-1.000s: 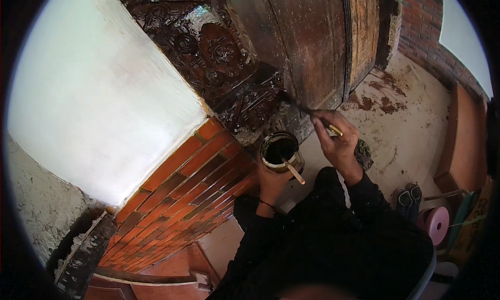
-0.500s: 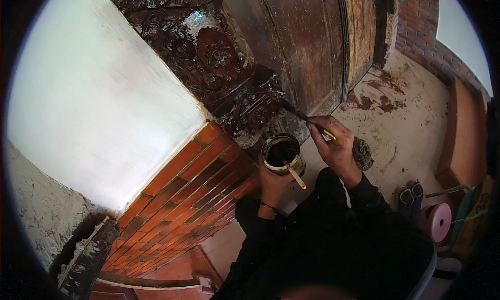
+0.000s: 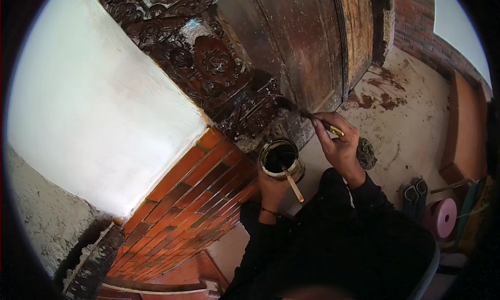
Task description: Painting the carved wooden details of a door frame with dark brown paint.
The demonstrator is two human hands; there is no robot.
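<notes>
My left hand [image 3: 272, 189] is closed around an open tin can [image 3: 299, 171] of dark liquid. A light wooden stick [image 3: 293, 187] leans out of the can over its near rim. In my right hand [image 3: 341, 145] is a paintbrush [image 3: 327, 126], gripped by its handle. Its dark bristles meet the lower edge of the carved wooden door frame [image 3: 217, 55], which shines with wet dark coating. Right of the carving stands a panelled wooden door [image 3: 312, 40], duller and speckled.
A white wall [image 3: 104, 102] above orange-red brick [image 3: 177, 211] lies at the left. On the floor, dark stains [image 3: 385, 89] and a crumpled rag [image 3: 366, 154] are to the right. Farther right are shoes [image 3: 411, 193], a pink roll [image 3: 441, 218] and a brown wooden box [image 3: 463, 128].
My right hand and the brush have shifted slightly right and down, the bristles still at the carving's lower edge. The can remains in my left hand; the whole view has moved a little.
</notes>
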